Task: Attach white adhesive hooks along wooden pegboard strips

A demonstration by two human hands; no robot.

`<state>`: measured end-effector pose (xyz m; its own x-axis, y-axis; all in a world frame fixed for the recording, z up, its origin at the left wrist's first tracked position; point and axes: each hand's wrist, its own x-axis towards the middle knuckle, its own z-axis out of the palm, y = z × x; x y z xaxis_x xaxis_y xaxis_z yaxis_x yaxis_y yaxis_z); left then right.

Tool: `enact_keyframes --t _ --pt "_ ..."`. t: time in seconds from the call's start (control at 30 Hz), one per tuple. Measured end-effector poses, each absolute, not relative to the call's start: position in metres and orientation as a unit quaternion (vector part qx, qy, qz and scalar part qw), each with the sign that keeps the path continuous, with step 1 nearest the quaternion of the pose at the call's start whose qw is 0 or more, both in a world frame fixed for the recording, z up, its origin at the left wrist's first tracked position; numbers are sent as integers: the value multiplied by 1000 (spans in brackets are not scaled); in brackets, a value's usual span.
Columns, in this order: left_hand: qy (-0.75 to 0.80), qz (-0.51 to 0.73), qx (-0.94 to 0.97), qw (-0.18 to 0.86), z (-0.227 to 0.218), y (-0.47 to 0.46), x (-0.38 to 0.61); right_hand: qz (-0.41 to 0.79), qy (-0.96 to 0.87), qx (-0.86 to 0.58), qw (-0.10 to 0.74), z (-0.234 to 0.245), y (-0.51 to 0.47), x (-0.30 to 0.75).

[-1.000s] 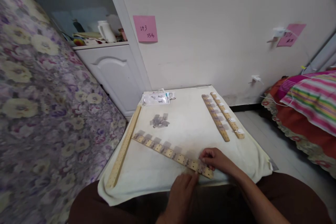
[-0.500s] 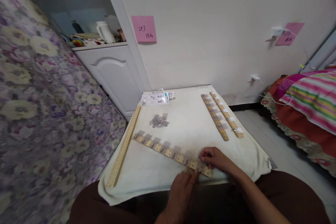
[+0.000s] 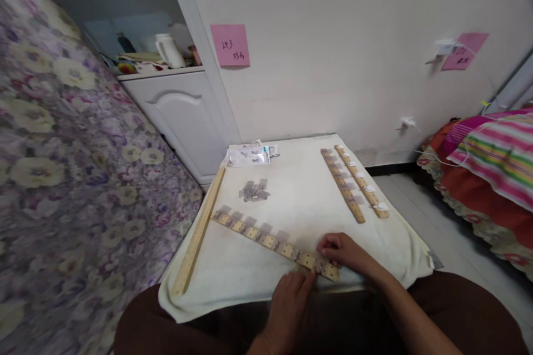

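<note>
A wooden strip with rows of holes lies slantwise across the cloth-covered table. Along it sit several small metal clips, with clear plastic pieces beside them. My left hand is at the strip's near edge by its right end, fingers together, the index fingertip pressing at the last clip. My right hand is closed in a pinch at the far edge of that same end, by a clear piece. What lies in its fingertips is too small to make out. Beyond the strip is a small pile of clear bagged pieces.
A longer bare wooden strip lies along the table's left side. Two more strips with attached pieces, one inner and one outer, lie at the right. Clear packets rest at the back by the wall. A floral curtain hangs left.
The view has shifted very slightly. Both hands stay at the strip's right end, with almost no visible movement.
</note>
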<state>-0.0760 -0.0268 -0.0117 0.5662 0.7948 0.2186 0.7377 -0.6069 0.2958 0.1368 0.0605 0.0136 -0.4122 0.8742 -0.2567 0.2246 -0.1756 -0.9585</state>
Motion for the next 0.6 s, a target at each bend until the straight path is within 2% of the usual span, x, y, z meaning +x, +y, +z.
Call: enact_keyframes --t 0.6 --pt "435 158 883 83 -16 -28 -75 590 -596 -472 273 15 56 136"
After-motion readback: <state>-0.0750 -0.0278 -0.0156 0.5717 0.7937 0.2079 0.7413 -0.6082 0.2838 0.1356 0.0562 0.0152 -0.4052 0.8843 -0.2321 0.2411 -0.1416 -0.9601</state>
